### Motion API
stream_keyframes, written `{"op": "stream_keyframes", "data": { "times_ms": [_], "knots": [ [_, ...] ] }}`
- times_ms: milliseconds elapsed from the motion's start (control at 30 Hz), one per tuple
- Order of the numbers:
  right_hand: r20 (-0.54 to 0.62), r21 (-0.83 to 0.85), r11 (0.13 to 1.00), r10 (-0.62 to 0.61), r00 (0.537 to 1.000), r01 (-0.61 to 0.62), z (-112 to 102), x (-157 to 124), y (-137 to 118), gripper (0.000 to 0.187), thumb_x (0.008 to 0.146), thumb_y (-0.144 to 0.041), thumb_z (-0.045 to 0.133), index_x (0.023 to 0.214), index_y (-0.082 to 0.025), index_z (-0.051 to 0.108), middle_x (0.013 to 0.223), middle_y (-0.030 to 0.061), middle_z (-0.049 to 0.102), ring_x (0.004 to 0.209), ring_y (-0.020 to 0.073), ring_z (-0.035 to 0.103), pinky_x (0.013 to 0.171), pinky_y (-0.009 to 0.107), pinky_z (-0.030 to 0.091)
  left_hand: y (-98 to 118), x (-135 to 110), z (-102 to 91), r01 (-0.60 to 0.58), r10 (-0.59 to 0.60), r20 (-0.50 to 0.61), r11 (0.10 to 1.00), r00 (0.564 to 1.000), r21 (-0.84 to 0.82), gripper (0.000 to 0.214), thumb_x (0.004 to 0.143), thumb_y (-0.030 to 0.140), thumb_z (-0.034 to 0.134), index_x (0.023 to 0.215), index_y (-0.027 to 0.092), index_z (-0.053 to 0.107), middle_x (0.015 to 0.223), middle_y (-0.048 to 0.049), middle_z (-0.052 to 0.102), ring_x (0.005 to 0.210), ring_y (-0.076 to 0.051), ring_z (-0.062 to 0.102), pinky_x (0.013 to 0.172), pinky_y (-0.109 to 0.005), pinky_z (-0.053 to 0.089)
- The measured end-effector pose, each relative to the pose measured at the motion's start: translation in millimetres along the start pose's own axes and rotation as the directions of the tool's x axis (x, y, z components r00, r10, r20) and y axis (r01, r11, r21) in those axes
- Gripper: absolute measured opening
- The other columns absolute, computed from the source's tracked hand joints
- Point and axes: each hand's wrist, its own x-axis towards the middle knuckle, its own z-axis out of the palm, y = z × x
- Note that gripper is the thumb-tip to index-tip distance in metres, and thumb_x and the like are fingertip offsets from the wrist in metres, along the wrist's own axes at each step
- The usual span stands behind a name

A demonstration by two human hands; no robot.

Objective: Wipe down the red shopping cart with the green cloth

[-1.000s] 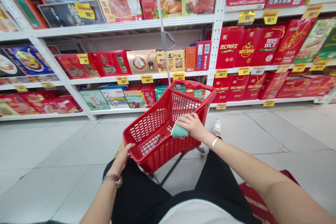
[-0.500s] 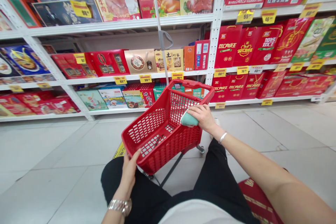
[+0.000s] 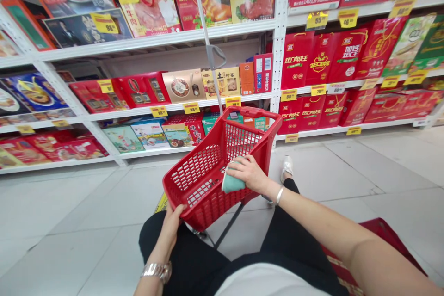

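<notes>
Right hand (image 3: 248, 173) closed over green cloth (image 3: 231, 184), pressing it on right wall of red basket (image 3: 197, 171) near rim, 12 o'clock from lap. Left hand (image 3: 173, 226) clamped on basket's near corner, 7 o'clock from cloth. Hands apart. Wiping looks underway: cloth on one wall only; which parts are done, can't tell. Basket tilted on wheeled frame. Pale tiled floor (image 3: 69, 222). Shop shelves (image 3: 156, 37) with red gift boxes (image 3: 321, 58) at 12 o'clock.

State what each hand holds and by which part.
The left hand grips the red shopping basket by its near corner. The right hand holds a teal cloth, bunched, against the basket's side.
</notes>
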Motion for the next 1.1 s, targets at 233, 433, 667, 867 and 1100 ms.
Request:
{"op": "stream_keyframes", "data": {
  "times_ms": [233, 433, 667, 867, 1100],
  "knots": [
    [0.001, -0.109, 0.993, 0.055, 0.999, -0.054, -11, -7, 47, 0.042, 0.106, -0.011, 0.051, 0.135, -0.034, 0.070, 0.139, 0.0032, 0.074, 0.134, 0.0252, 0.056, 0.104, 0.046, 0.034, 21, 3, -14.5, 0.021, -0.024, 0.068, 0.999, 0.997, 0.043, 0.067, 0.075, 0.026, 0.076, 0.140, 0.025, 0.062, 0.118, -0.0088, 0.076, 0.101, -0.026, 0.075, 0.079, -0.033, 0.062],
    [0.009, -0.190, 0.981, 0.050, 0.999, -0.047, -30, -10, 82, 0.040, 0.109, -0.011, 0.046, 0.134, -0.031, 0.070, 0.140, 0.0019, 0.074, 0.134, 0.0243, 0.057, 0.104, 0.044, 0.031, 24, 7, -20.6, -0.010, 0.007, 0.092, 0.999, 0.996, 0.037, 0.062, 0.073, 0.024, 0.074, 0.135, 0.025, 0.064, 0.106, -0.0055, 0.076, 0.085, -0.021, 0.071, 0.072, -0.030, 0.058],
    [0.025, -0.236, 0.967, 0.108, 0.994, -0.100, -57, -16, 121, 0.042, 0.105, -0.012, 0.052, 0.137, -0.030, 0.071, 0.140, 0.0062, 0.074, 0.132, 0.0268, 0.056, 0.098, 0.043, 0.031, 23, 14, -24.5, -0.033, 0.032, 0.128, 0.999, 0.991, 0.003, 0.060, 0.068, 0.026, 0.076, 0.127, 0.022, 0.067, 0.102, -0.0041, 0.076, 0.075, -0.017, 0.066, 0.072, -0.028, 0.056],
    [-0.013, -0.236, 0.937, 0.263, 0.965, -0.258, -75, -28, 146, 0.044, 0.101, -0.016, 0.052, 0.138, -0.030, 0.071, 0.143, 0.0062, 0.072, 0.130, 0.0291, 0.057, 0.097, 0.046, 0.034, 24, 16, -24.6, -0.023, 0.024, 0.125, 1.000, 0.992, -0.006, 0.062, 0.070, 0.025, 0.075, 0.131, 0.023, 0.066, 0.104, -0.0049, 0.077, 0.075, -0.017, 0.066, 0.072, -0.028, 0.056],
    [-0.101, -0.149, 0.891, 0.418, 0.903, -0.429, -73, -42, 172, 0.052, 0.098, -0.011, 0.043, 0.139, -0.029, 0.069, 0.131, 0.0070, 0.076, 0.125, 0.0297, 0.059, 0.100, 0.051, 0.044, 26, 13, -24.6, -0.009, 0.010, 0.114, 1.000, 0.993, -0.004, 0.056, 0.071, 0.024, 0.076, 0.127, 0.023, 0.067, 0.099, -0.0036, 0.075, 0.076, -0.017, 0.067, 0.072, -0.028, 0.056]
  ]
}}
